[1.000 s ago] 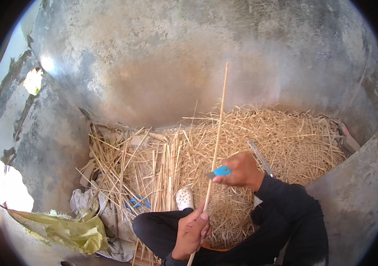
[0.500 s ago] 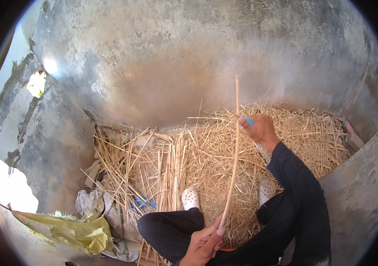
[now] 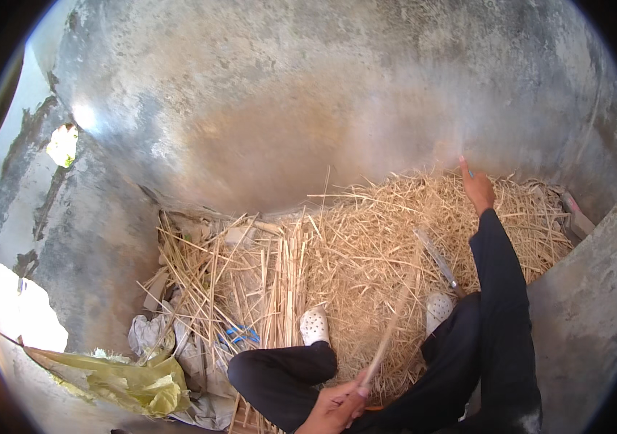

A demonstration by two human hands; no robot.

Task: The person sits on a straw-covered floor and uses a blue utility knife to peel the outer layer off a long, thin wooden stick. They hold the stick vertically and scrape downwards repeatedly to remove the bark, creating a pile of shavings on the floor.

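The left hand point(image 3: 337, 406), low at the frame's edge, is closed round the near end of a long thin pale-yellow straw stalk point(image 3: 388, 334), which slants up and away over the heap of loose dry golden straw point(image 3: 395, 239) piled against the grey concrete wall point(image 3: 308, 108). The right hand point(image 3: 476, 186) is stretched far out over the heap, forefinger raised, with a small blue object barely showing behind it; whether it grips that, I cannot tell. A long narrow metal blade point(image 3: 438, 262) lies on the straw near the right white clog point(image 3: 438, 309). To do this well, I judge the left hand should keep the stalk pinched firmly and taut
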